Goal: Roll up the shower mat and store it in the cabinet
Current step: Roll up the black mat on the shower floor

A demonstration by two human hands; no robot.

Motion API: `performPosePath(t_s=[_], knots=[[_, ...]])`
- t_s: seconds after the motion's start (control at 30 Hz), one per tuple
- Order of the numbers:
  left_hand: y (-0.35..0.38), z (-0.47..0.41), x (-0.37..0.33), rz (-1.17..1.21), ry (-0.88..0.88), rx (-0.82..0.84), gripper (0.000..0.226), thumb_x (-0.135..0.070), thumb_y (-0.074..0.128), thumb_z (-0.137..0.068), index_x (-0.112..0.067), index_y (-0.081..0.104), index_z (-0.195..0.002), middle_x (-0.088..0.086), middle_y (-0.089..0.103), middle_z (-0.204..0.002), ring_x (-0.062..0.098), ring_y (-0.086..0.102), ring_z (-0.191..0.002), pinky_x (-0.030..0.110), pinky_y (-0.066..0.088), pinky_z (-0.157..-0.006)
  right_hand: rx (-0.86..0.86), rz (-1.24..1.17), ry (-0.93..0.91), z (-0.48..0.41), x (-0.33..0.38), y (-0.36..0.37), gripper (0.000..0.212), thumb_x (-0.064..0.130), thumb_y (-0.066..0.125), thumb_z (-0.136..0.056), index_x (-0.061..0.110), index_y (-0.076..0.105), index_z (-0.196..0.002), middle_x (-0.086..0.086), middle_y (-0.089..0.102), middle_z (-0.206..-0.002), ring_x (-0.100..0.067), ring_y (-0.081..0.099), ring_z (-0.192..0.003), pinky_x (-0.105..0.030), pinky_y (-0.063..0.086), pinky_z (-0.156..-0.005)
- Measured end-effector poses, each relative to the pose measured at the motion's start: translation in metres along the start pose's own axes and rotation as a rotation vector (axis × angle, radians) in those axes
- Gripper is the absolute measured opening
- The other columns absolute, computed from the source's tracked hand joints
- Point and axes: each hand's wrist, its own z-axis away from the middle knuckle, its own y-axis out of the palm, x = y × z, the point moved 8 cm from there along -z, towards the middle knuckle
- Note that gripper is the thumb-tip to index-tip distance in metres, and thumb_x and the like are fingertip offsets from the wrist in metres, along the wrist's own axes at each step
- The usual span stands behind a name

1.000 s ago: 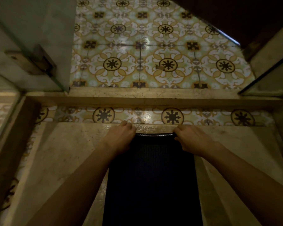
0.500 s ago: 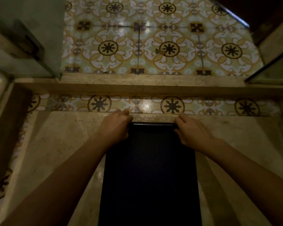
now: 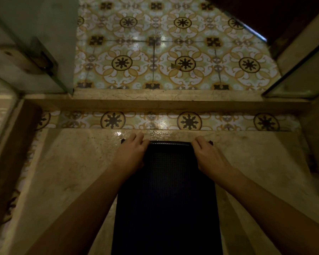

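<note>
You had one dark mat (image 3: 167,199) lying on the wet stone floor (image 3: 72,172), running from 6 o'clock up toward the tiled strip (image 3: 155,120) at 12. Your two hands were apart, each clamped on a far corner: left hand (image 3: 132,153) at 11 o'clock, right hand (image 3: 209,156) at 1. No writing or brand showed. Compared with half a second earlier, the far edge looked curled over slightly, and both hands had shifted little.
</note>
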Motion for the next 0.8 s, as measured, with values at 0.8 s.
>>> performPosePath(t_s=[0.8], knots=[[-0.003,0.001,0.0,-0.004,-0.018,0.01,0.036,-0.003,0.06,-0.079,-0.004,0.054,-0.114,0.016,0.058,-0.108,0.031,0.048,-0.105,0.04,0.049,-0.079,0.007,0.099,-0.041,-0.002,0.003,-0.004,0.034,-0.009,0.058,-0.068,0.004,0.052,-0.099,-0.014,0.052,-0.094,-0.028,0.054,-0.078,-0.037,0.045,-0.052]])
